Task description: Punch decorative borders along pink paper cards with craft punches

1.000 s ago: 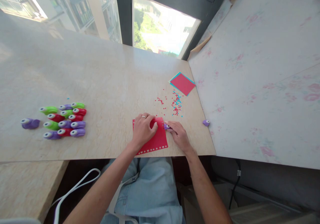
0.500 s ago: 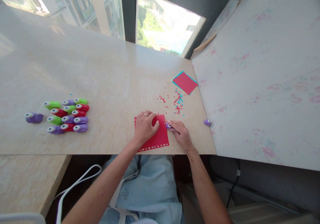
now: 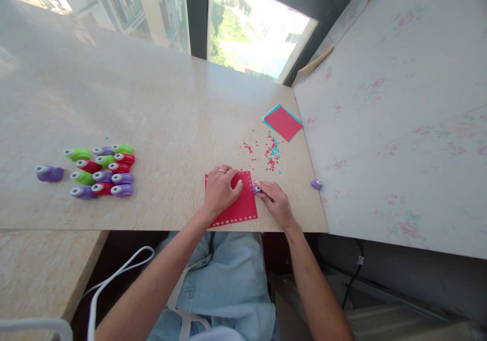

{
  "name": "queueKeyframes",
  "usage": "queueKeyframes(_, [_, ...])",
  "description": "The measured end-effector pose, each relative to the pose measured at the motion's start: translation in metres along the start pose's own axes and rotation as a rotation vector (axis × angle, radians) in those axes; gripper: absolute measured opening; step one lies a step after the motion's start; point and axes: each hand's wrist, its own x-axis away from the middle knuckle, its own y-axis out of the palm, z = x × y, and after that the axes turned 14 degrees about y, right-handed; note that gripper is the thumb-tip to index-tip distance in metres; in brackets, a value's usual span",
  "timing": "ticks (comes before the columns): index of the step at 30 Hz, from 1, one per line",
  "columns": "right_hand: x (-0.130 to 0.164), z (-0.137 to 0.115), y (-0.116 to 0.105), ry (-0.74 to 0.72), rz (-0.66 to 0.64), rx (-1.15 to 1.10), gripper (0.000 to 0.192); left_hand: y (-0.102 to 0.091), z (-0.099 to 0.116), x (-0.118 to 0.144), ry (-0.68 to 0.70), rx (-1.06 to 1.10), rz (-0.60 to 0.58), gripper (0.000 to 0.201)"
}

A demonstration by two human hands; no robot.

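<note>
Left hand: the left hand point(image 3: 221, 191) lies palm down on the red paper sheet point(image 3: 239, 210), fingers spread a little and pressing it flat; a ring shows on one finger.
Right hand: the right hand point(image 3: 274, 202) is closed around a small purple punch point(image 3: 256, 189), pinching it at the sheet's right edge.
Red paper sheet: it lies under the left hand, at the near edge of the marble table point(image 3: 160, 107); a row of small heart-shaped holes runs along its near border.
Small purple punch: it sits just left of the right hand's fingertips, touching the sheet's right edge, between the two hands.
Paper bits: red and blue scraps point(image 3: 271, 157) lie scattered just beyond the right hand.
Paper stack: a red and blue stack point(image 3: 283, 123) rests farther out past the scraps, near the table's right edge.
Spare punch: another purple punch point(image 3: 316, 183) stands to the right of the right hand, apart from it.
Punch cluster: green, red and purple punches point(image 3: 102, 171) lie grouped well to the left of the left hand, one purple punch point(image 3: 48, 173) farther left still.
</note>
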Motion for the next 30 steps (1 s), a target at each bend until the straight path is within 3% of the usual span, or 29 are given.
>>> queueKeyframes(11, [0.001,0.0,0.002,-0.038,-0.018,-0.019,0.033,0.002,-0.002,0.0,0.006,0.006,0.009,0.021])
queueKeyframes(17, [0.009,-0.001,0.005,0.004,-0.001,-0.084,0.049,0.002,-0.002,0.001,0.007,0.009,0.01,0.02])
queueKeyframes(22, [0.015,-0.004,0.005,-0.025,0.02,-0.053,0.031,0.0,-0.001,0.001,-0.001,0.011,0.018,0.018])
queueKeyframes(30, [0.016,-0.008,0.006,-0.012,0.08,-0.007,0.029,-0.002,0.0,-0.001,-0.002,0.022,0.014,0.018])
